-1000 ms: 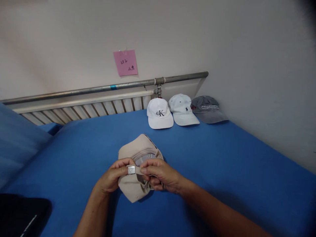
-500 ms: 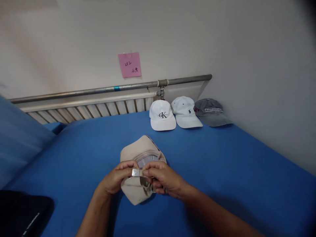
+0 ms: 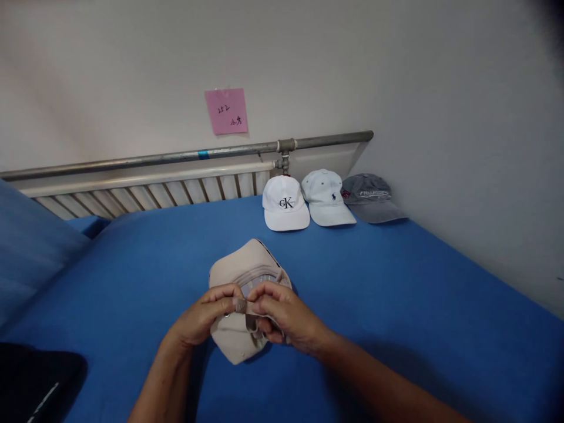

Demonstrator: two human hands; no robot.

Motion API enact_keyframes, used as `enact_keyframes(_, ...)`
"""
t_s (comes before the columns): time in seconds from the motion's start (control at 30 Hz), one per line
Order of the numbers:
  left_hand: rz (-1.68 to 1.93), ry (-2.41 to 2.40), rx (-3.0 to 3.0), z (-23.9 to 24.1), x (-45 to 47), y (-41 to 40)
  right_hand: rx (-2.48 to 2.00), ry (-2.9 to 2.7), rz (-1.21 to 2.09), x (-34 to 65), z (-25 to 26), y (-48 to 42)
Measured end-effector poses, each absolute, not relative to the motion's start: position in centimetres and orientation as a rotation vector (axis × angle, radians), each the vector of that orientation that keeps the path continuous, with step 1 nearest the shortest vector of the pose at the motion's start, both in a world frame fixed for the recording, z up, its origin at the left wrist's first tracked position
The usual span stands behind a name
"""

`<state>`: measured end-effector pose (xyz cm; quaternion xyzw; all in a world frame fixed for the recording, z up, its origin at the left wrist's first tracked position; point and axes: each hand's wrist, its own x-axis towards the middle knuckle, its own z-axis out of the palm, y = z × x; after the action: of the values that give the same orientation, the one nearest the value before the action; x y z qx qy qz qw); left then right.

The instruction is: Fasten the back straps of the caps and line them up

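Beige cap (image 3: 233,346) lay upturned on bed (image 3: 396,282), in front of white cap (image 3: 285,204). Left hand (image 3: 202,320) and right hand (image 3: 286,317): each grip pinched on strap (image 3: 251,306) by its buckle. Judged: strap adjustment under way, not finished.

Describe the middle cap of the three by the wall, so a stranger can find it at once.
At the far edge of the blue bed sheet, under the grey metal pipe, three fabric caps lie in a row. The pale blue cap in the middle bears a tiny dark logo, unlike the white lettered cap on its left and the grey cap on its right.
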<state>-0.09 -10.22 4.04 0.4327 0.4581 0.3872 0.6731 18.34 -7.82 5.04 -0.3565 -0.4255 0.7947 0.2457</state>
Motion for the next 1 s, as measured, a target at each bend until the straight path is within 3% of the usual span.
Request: enact_keyframes(1.0, 0.800, 0.920, 1.107, 3.5, -1.1, -10.7, -0.711, -1.864, 1.658, 20.8, 6.5, -8.3)
